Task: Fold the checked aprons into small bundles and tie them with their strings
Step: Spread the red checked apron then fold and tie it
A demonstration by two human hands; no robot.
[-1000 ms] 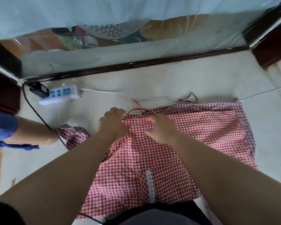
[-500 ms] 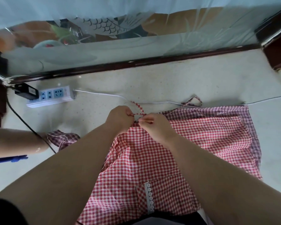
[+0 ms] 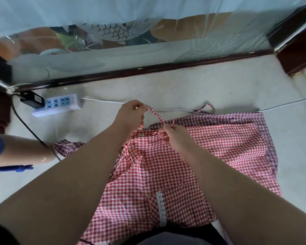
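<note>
Red-and-white checked cotton apron (image 3: 193, 161) lies flat on pale floor (image 3: 184, 89), under both hands. Left hand (image 3: 130, 115) pinches its thin checked string (image 3: 155, 115), raised far-left; right hand (image 3: 177, 137) pinches string at top hem.

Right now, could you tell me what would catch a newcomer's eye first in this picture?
The red checked apron spread on the pale floor fills the middle of the view, a purple checked apron showing under its right edge. At its top edge the left hand and right hand each pinch its string. A white power strip lies on the floor to the left.
</note>
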